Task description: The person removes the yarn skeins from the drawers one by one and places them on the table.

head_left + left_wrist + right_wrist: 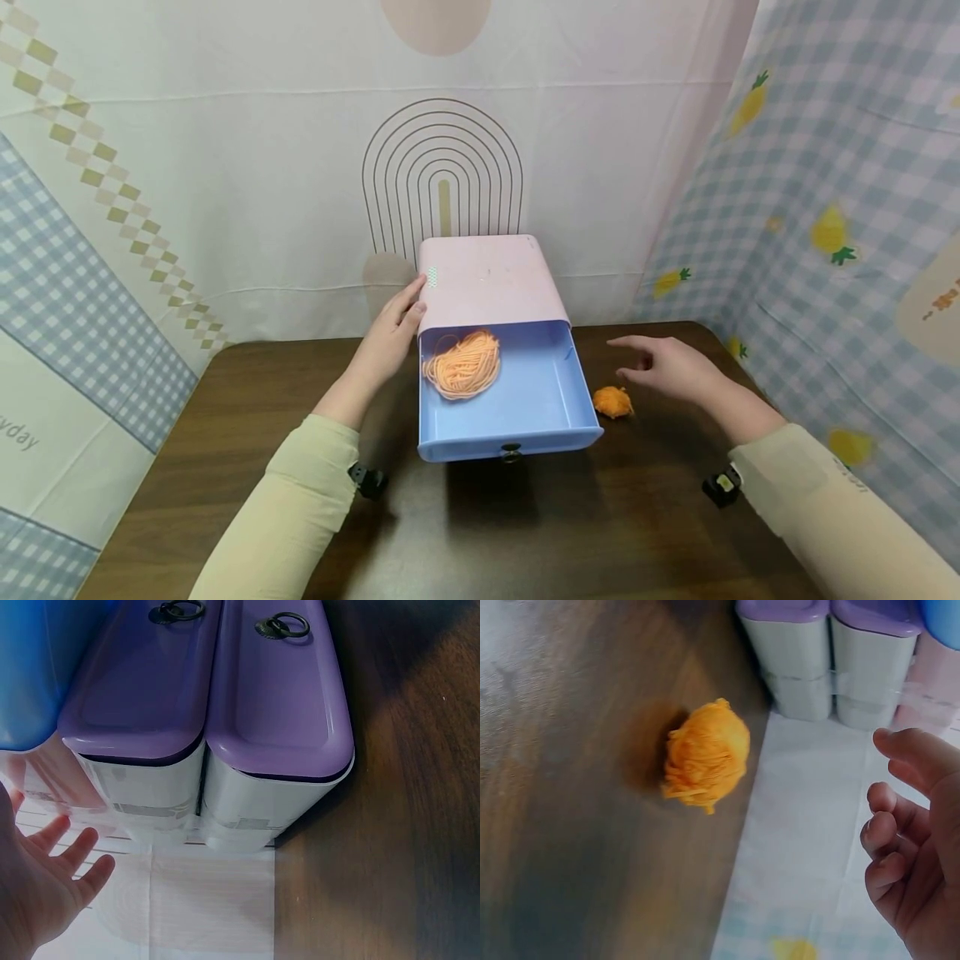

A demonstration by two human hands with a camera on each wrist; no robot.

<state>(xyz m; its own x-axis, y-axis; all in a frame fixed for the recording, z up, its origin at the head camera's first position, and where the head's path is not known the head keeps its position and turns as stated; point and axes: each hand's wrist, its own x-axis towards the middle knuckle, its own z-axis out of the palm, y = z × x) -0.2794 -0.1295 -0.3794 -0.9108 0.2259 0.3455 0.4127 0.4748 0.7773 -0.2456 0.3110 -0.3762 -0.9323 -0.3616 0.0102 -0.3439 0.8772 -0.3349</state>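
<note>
A stacked drawer unit with a pink top (491, 283) has its blue drawer (528, 392) pulled out. Inside, on the left, lies a peach skein of yarn (467, 367). My left hand (390, 337) rests against the left side of the pink section with fingers spread; the left wrist view shows this hand (56, 877) beside the unit. To the right of the drawer my right hand (671, 367) hovers with loosely bent fingers, holding nothing. Below and left of it an orange ball of yarn (613, 402) sits on the table, apart from the hand, and shows whole (706, 754) in the right wrist view.
Two purple drawers (281, 690) in white casings, with ring pulls, are pushed in below the blue one. The unit stands on a dark wooden table (262, 417). A patterned cloth (300, 167) hangs behind and at both sides.
</note>
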